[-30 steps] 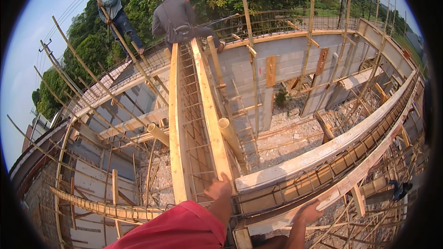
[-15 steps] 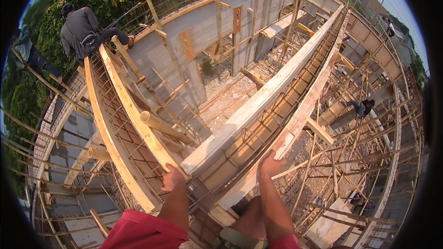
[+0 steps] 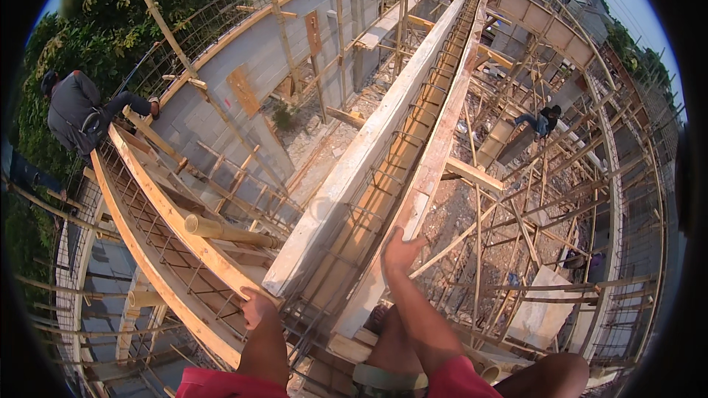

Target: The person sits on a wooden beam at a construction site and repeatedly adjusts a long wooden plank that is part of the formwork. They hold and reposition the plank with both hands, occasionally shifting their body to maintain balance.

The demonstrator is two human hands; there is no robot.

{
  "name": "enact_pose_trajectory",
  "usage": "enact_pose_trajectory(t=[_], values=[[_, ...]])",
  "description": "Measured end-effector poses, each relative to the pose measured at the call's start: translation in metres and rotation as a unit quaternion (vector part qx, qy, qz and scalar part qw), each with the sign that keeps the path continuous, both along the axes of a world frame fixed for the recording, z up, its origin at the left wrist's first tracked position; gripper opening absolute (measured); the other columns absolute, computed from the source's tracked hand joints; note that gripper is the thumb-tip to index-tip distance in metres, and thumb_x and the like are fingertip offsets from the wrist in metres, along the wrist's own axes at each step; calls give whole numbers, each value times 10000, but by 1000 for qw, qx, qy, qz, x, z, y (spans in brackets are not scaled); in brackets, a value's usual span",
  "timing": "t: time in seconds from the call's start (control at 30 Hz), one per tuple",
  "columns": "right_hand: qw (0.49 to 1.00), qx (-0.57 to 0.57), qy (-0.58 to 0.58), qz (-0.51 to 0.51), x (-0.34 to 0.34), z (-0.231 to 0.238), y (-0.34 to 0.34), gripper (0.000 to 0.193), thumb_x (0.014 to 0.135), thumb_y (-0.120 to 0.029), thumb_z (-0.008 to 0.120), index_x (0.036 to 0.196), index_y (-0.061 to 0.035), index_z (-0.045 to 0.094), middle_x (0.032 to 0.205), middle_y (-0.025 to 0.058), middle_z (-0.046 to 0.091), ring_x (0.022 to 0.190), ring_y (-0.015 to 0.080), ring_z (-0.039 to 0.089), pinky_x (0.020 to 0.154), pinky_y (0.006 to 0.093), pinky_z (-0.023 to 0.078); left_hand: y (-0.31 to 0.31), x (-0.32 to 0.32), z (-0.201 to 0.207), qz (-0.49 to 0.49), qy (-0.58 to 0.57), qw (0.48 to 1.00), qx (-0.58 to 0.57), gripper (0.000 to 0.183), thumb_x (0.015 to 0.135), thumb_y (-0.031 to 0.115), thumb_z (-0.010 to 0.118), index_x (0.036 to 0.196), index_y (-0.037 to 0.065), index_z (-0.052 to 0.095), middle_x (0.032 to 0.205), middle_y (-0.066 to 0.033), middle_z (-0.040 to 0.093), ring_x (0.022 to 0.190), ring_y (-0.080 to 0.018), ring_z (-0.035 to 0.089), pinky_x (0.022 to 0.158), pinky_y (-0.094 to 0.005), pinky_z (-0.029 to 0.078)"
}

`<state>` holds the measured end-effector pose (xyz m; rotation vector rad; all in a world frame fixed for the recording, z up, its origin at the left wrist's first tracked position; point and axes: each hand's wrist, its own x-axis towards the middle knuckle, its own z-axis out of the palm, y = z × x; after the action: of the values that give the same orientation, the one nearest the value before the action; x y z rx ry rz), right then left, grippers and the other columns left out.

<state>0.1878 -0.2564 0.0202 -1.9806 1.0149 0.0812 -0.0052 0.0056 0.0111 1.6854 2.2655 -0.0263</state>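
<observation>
My left hand (image 3: 258,308) is closed over the near end of a light wooden board (image 3: 173,217), the inner side of a beam form that runs to the far left. My right hand (image 3: 400,254) grips the outer board (image 3: 435,166) of a second form, with the thumb up along its edge. Between that board and a thick pale plank (image 3: 361,158) lies a long cage of steel bars (image 3: 394,169). The two forms meet close in front of me, where bars cross. The undersides of both hands' fingers are hidden.
A person in grey (image 3: 77,114) sits at the left form's far end. Another person (image 3: 542,121) is lower down at right, among bamboo poles (image 3: 531,221). A thick bamboo pole (image 3: 228,230) sticks out beside the left form. Block walls (image 3: 214,114) and rubble lie below.
The view has turned to the right, so the forms and the seated person sit further left. More of my bent right leg shows. Both hands stay on their boards.
</observation>
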Motion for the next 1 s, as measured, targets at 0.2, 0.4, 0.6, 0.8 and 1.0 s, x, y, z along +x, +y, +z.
enact_pose_trajectory(t=[0.2, 0.4, 0.6, 0.8, 1.0], values=[[999, 10, -32, -15, 2, -6, 2, 764, 865, -446, 641, 1427, 10, 393, 1360, 332, 490, 1273, 478, 497, 1068, 544, 396, 12, -8, -28, 16, -43, 998, 35, 908, 955, 736, 299, 1188, -57, 674, 1179, -286, 689, 1128, -450, 652, 1017, -559, 469], [999, 31, -14, -20, 1, -1, 3, 778, 882, -441, 629, 1452, 3, 342, 1392, 336, 448, 1269, 497, 494, 1060, 554, 403, 13, -5, -21, 10, -26, 1000, -9, 902, 984, 711, 199, 1275, -20, 640, 1207, -261, 691, 1164, -442, 636, 1096, -591, 346], [999, 42, -24, -15, 0, -1, -3, 790, 890, -455, 623, 1456, 3, 318, 1376, 352, 438, 1257, 526, 496, 1047, 556, 419, 11, 0, -11, 23, -38, 999, 4, 952, 965, 740, 239, 1231, -75, 652, 1217, -290, 676, 1141, -445, 650, 1058, -547, 444], [998, 46, -32, -5, -2, 9, 0, 776, 890, -494, 613, 1427, 10, 369, 1341, 347, 488, 1225, 509, 519, 1044, 542, 413, 11, -2, -16, 35, -77, 996, -22, 910, 981, 710, 252, 1206, -69, 667, 1224, -286, 674, 1152, -457, 638, 1045, -543, 462], [998, 58, -32, -15, -3, 11, -2, 786, 897, -486, 620, 1429, 22, 342, 1335, 342, 484, 1221, 514, 519, 1041, 545, 415, 14, -4, -19, -10, -58, 998, 9, 901, 986, 700, 264, 1167, -73, 689, 1189, -281, 689, 1125, -450, 654, 1029, -543, 478]])
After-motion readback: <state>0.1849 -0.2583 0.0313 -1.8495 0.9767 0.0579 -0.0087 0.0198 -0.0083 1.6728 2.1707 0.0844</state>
